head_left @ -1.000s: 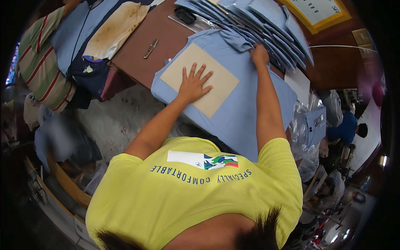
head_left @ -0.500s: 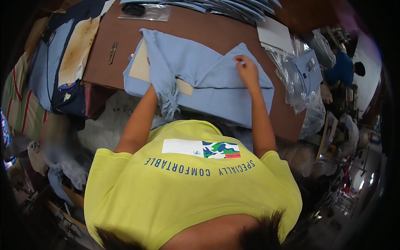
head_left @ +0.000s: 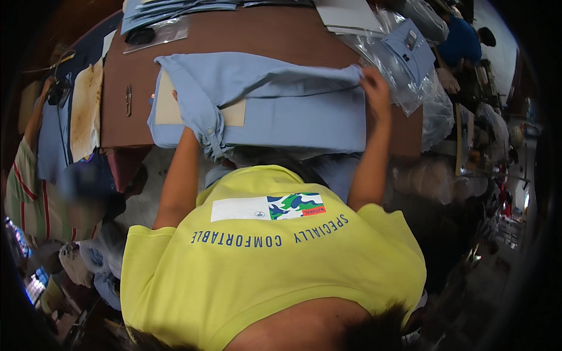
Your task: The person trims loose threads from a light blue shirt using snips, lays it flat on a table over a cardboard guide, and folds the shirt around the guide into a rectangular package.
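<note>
A light blue shirt (head_left: 298,120) lies spread over the brown table's near edge, partly folded over a beige card (head_left: 235,112). At the shirt's right end, my right hand (head_left: 375,88) pinches the far corner of the folded-over cloth and holds it stretched out. My left hand (head_left: 187,136) is under the sleeve (head_left: 199,114) on the left, beside the card. Only its wrist and a fingertip past the sleeve's edge show, so its grip is hidden. The buttoned cuff (head_left: 212,139) hangs by that wrist.
Thread snips (head_left: 128,100) lie left of the shirt. A folded blue shirt (head_left: 410,50) in clear plastic and white boards (head_left: 348,14) are at the right. Folded blue garments (head_left: 170,9) line the far edge. At far left, another person's hand (head_left: 51,88) holds an iron (head_left: 57,93).
My right hand has moved right, drawing the cloth's corner out so that the fold now runs straighter along the far side. My left hand stays under the sleeve. The view has shifted.
</note>
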`<move>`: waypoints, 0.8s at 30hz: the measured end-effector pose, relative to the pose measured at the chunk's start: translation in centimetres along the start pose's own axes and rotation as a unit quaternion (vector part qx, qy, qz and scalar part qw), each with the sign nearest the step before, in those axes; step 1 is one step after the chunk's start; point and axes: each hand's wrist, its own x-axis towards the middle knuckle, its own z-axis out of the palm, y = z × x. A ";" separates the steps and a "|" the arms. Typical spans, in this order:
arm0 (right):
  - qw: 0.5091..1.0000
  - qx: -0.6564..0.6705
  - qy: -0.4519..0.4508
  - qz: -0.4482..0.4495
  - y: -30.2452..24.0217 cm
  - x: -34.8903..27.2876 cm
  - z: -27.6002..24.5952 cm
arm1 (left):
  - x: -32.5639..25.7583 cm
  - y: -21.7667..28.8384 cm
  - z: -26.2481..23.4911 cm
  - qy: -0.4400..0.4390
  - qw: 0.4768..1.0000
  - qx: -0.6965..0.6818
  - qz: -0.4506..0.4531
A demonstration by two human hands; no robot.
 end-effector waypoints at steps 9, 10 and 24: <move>0.948 -0.085 0.195 0.236 7.7 -10.7 -4.3 | 0.6 -0.9 -0.6 -0.003 0.998 -0.065 -0.016; 0.950 -0.100 0.184 0.231 8.1 -9.2 -2.9 | 0.7 -1.1 -0.7 -0.002 0.998 -0.069 -0.016; 0.903 -0.140 0.295 0.280 18.4 4.4 -4.5 | 0.9 -0.1 1.6 0.067 0.952 -0.283 -0.093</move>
